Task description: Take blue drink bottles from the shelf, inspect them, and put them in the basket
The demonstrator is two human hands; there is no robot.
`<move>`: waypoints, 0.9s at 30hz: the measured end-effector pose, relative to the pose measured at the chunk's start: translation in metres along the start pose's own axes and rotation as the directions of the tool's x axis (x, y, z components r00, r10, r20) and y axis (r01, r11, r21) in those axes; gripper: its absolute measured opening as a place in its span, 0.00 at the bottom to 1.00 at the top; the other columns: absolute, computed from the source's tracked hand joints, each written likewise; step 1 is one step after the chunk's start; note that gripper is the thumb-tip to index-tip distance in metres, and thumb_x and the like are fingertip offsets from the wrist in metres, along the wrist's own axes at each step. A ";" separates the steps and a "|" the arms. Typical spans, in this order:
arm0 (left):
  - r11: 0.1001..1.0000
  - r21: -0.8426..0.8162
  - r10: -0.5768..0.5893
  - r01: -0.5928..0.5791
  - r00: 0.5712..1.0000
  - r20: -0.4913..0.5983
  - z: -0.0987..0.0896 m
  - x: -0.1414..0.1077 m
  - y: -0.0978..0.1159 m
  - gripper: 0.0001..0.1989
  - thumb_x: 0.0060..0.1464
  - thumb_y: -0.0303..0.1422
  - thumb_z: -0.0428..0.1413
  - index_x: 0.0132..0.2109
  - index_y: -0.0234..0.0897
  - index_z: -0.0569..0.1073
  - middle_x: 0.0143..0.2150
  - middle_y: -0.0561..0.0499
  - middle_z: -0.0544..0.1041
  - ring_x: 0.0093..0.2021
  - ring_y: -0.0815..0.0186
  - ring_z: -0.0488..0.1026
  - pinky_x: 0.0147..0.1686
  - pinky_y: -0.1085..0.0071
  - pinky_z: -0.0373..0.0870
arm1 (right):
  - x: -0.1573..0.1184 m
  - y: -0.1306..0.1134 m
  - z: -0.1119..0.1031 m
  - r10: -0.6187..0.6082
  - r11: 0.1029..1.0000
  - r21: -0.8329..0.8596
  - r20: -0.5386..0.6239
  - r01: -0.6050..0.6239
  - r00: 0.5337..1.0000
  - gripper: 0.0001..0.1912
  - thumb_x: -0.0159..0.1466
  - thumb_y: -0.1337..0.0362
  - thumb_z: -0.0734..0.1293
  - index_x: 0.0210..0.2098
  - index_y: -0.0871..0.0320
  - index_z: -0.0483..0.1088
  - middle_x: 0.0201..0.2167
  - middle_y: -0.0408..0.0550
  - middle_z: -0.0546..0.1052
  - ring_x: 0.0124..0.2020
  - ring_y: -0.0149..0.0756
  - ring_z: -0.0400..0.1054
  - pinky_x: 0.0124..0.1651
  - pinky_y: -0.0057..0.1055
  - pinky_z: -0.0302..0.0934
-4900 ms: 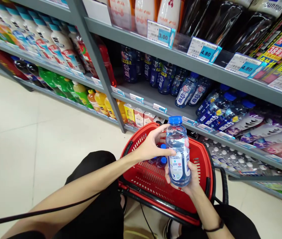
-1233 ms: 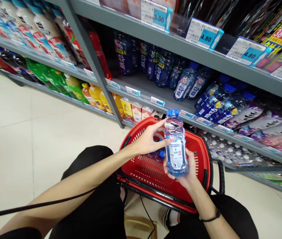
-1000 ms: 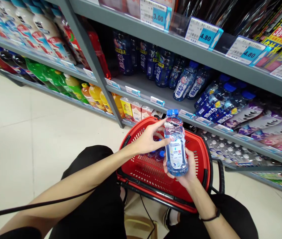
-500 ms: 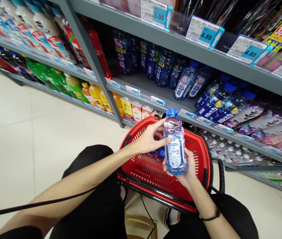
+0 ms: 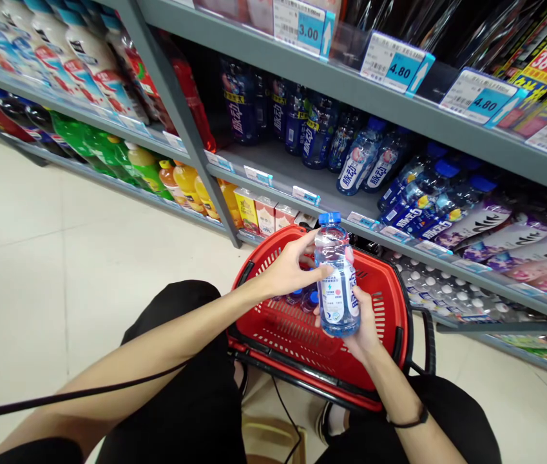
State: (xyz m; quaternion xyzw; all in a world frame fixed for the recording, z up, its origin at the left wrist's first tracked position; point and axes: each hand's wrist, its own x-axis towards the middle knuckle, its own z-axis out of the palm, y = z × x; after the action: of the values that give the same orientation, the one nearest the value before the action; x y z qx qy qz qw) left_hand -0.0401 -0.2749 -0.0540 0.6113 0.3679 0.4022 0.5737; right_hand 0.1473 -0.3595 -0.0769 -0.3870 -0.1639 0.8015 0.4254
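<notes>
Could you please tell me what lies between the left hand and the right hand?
In the head view, a clear blue plastic bottle with a blue cap is between the left hand and the right hand.

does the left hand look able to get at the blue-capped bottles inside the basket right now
Probably yes: the left hand is just above those bottles, though the bottle held by the right hand crowds one side.

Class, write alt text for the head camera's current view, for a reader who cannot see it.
Two bare hands, left and right, hold a blue-capped bottle above a red shopping basket, before shelves of drinks.
</notes>
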 end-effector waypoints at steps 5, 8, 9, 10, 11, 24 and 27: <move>1.000 0.010 0.028 -0.028 1.000 0.007 0.000 0.001 0.000 0.39 0.55 0.42 0.67 0.69 0.36 0.63 0.61 0.37 0.77 0.53 0.52 0.80 0.54 0.52 0.77 | 0.000 0.000 0.001 -0.015 1.000 -0.013 -0.041 0.014 0.999 0.30 0.60 0.39 0.71 0.40 0.62 0.80 0.30 0.54 0.84 0.29 0.45 0.80 0.28 0.33 0.74; 0.999 -0.004 0.032 -0.032 0.999 0.010 0.001 0.001 0.002 0.37 0.56 0.41 0.67 0.67 0.35 0.65 0.59 0.37 0.78 0.52 0.54 0.80 0.54 0.53 0.77 | -0.001 0.000 0.003 -0.014 1.000 -0.021 -0.072 0.013 0.997 0.30 0.57 0.39 0.73 0.40 0.62 0.80 0.30 0.54 0.85 0.31 0.48 0.81 0.35 0.38 0.77; 1.000 -0.016 0.024 -0.023 1.000 0.010 0.001 0.002 0.002 0.36 0.56 0.41 0.67 0.67 0.35 0.65 0.59 0.37 0.78 0.51 0.54 0.80 0.54 0.53 0.77 | -0.001 0.000 0.003 -0.021 0.999 -0.028 -0.082 0.019 0.996 0.30 0.57 0.39 0.73 0.40 0.61 0.80 0.30 0.53 0.85 0.32 0.48 0.81 0.36 0.39 0.77; 1.000 -0.026 0.012 -0.012 1.000 0.008 0.001 0.002 0.003 0.36 0.56 0.42 0.67 0.66 0.34 0.66 0.58 0.37 0.78 0.51 0.54 0.80 0.53 0.54 0.78 | -0.001 0.001 0.003 -0.030 0.999 -0.036 -0.092 0.026 0.995 0.29 0.57 0.39 0.73 0.40 0.61 0.80 0.30 0.53 0.85 0.33 0.49 0.81 0.36 0.40 0.77; 0.999 -0.032 0.001 -0.001 1.000 0.005 0.002 0.002 0.004 0.35 0.55 0.42 0.68 0.65 0.34 0.66 0.58 0.38 0.78 0.51 0.54 0.80 0.53 0.54 0.78 | -0.001 0.001 0.002 -0.037 0.998 -0.047 -0.103 0.033 0.994 0.29 0.58 0.40 0.73 0.40 0.61 0.80 0.30 0.53 0.85 0.33 0.49 0.81 0.36 0.40 0.77; 0.997 -0.075 -0.030 0.028 0.999 -0.029 0.006 0.002 0.004 0.31 0.54 0.44 0.68 0.58 0.33 0.69 0.53 0.40 0.79 0.50 0.55 0.79 0.53 0.55 0.77 | 0.003 0.010 -0.006 -0.110 0.977 -0.200 -0.186 0.072 0.976 0.31 0.57 0.40 0.75 0.44 0.62 0.79 0.34 0.52 0.85 0.36 0.49 0.81 0.38 0.40 0.77; 0.995 -0.084 -0.051 0.046 0.997 -0.053 0.007 0.001 0.005 0.31 0.54 0.44 0.68 0.57 0.31 0.70 0.51 0.40 0.79 0.48 0.56 0.79 0.51 0.57 0.77 | 0.004 0.013 -0.010 -0.232 0.935 -0.308 -0.161 0.174 0.959 0.27 0.60 0.44 0.75 0.47 0.61 0.80 0.40 0.52 0.85 0.40 0.48 0.80 0.42 0.39 0.76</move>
State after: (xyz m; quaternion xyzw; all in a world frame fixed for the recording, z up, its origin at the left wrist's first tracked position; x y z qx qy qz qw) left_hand -0.0329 -0.2773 -0.0486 0.5667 0.3812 0.4198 0.5978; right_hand 0.1462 -0.3650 -0.0931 -0.5028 -0.2767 0.6784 0.4588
